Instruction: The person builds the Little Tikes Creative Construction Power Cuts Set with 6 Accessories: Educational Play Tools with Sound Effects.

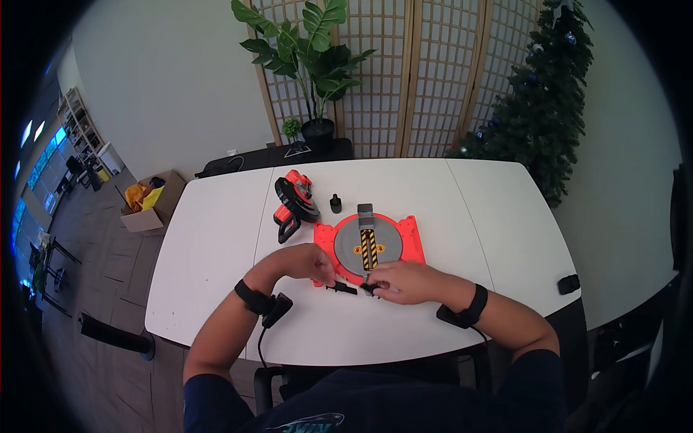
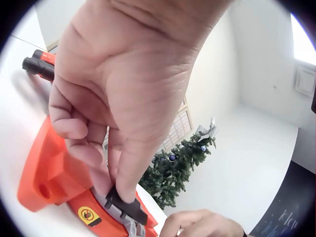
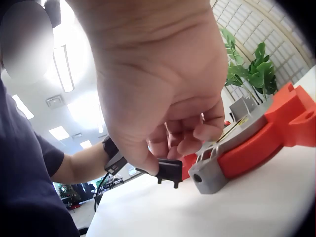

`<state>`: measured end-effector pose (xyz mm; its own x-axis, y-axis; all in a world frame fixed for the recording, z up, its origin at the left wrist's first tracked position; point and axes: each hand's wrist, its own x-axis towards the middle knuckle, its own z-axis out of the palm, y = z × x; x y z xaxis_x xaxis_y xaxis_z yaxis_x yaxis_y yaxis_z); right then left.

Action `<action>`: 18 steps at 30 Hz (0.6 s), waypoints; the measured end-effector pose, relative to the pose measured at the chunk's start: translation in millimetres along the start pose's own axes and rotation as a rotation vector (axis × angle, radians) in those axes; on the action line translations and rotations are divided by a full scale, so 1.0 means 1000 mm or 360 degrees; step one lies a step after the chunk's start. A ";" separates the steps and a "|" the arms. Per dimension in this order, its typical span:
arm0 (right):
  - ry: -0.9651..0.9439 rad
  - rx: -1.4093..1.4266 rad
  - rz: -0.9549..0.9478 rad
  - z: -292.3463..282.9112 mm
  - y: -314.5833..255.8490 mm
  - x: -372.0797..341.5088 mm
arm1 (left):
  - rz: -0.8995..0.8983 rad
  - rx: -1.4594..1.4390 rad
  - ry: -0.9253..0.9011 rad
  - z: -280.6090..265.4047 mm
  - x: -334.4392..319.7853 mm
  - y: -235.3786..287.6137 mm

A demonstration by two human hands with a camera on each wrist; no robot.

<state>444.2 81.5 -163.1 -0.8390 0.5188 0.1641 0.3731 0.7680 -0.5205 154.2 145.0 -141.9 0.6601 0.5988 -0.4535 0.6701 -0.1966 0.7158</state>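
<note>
An orange base (image 1: 412, 242) with a round grey plate (image 1: 344, 245) and a black-and-yellow striped strip lies on the table. At its front edge my left hand (image 1: 312, 263) pinches a slim black piece (image 1: 342, 288) between thumb and fingers; in the left wrist view this black piece (image 2: 126, 206) is close above the orange rim. My right hand (image 1: 410, 282) is beside the grey front block (image 3: 210, 177), its thumb against a black part (image 3: 170, 171) with two short pegs pointing down. The fingers behind that part are partly hidden.
Behind the base at left lies an orange-and-black saw-like tool (image 1: 297, 198), with a small black knob-shaped part (image 1: 336, 203) beside it. A black object (image 1: 569, 284) rests at the table's right edge. The white table (image 1: 462, 303) has a curved front edge.
</note>
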 end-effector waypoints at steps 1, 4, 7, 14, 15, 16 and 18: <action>0.0004 0.0060 0.0319 -0.011 -0.002 0.001 | -0.0072 0.0125 -0.0063 0.003 0.001 0.001; 0.0159 0.0211 0.0576 -0.014 0.021 -0.003 | -0.0188 0.0305 -0.0115 0.013 -0.001 0.011; 0.0339 0.1055 0.0815 -0.028 0.030 0.001 | -0.0167 0.0391 -0.0098 0.017 0.001 0.013; 0.0399 0.1291 0.1040 -0.040 0.042 -0.004 | -0.0256 0.0463 -0.0191 0.021 0.002 0.017; 0.0474 0.1289 0.1117 -0.035 0.055 -0.005 | -0.0252 0.0425 -0.0144 0.020 0.001 0.019; 0.0549 0.1285 0.1194 -0.031 0.065 -0.007 | -0.0252 0.0425 -0.0143 0.018 0.000 0.023; 0.0554 0.1377 0.1185 -0.029 0.078 -0.011 | -0.0156 0.0419 0.0116 0.012 -0.003 0.029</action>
<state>493.7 146.5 -181.4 -0.3271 0.9060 -0.2687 0.2195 -0.2038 -0.9541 175.7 128.1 -126.7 0.5681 0.6773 -0.4675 0.8008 -0.3242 0.5035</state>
